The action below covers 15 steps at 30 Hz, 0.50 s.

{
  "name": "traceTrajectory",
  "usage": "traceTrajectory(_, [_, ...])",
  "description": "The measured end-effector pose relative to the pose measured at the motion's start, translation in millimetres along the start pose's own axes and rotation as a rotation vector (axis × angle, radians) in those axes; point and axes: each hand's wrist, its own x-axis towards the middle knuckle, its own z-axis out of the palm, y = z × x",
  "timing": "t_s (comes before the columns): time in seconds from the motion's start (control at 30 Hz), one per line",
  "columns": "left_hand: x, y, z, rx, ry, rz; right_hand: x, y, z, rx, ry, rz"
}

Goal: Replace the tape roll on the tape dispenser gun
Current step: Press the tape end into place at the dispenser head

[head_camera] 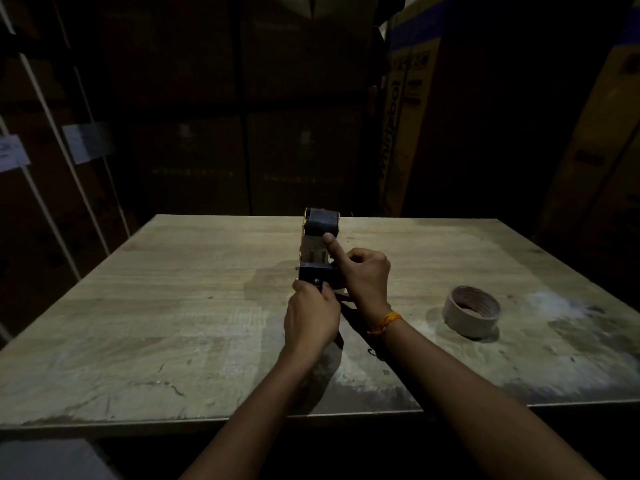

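Observation:
The tape dispenser gun [318,244] is dark, with a yellow edge on its left side, and is held above the middle of the wooden table [173,306], its front end pointing away from me. My left hand [311,313] grips its handle from below. My right hand [363,275] holds its right side, with the index finger stretched forward onto the dark front part. A beige tape roll [471,311] lies flat on the table to the right, apart from both hands. The dim light hides the gun's details.
Stacked cardboard boxes [408,116] stand close behind the table and on both sides. The table's near edge [242,419] runs below my forearms. An orange thread band [386,322] circles my right wrist.

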Motion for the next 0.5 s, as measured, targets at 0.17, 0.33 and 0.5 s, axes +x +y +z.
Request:
traceTrajectory(0.17, [1, -1, -1, 0.004, -0.005, -0.007, -1, -2, 1, 0.031, -0.015, 0.103])
traceTrajectory(0.33, [7, -5, -2, -0.066, -0.032, -0.004, -4, 3, -6, 0.08, -0.121, 0.14])
traceTrajectory(0.5, [12, -12, -7, -0.166, -0.071, 0.05, -10, 10, -19, 0.119, -0.199, 0.157])
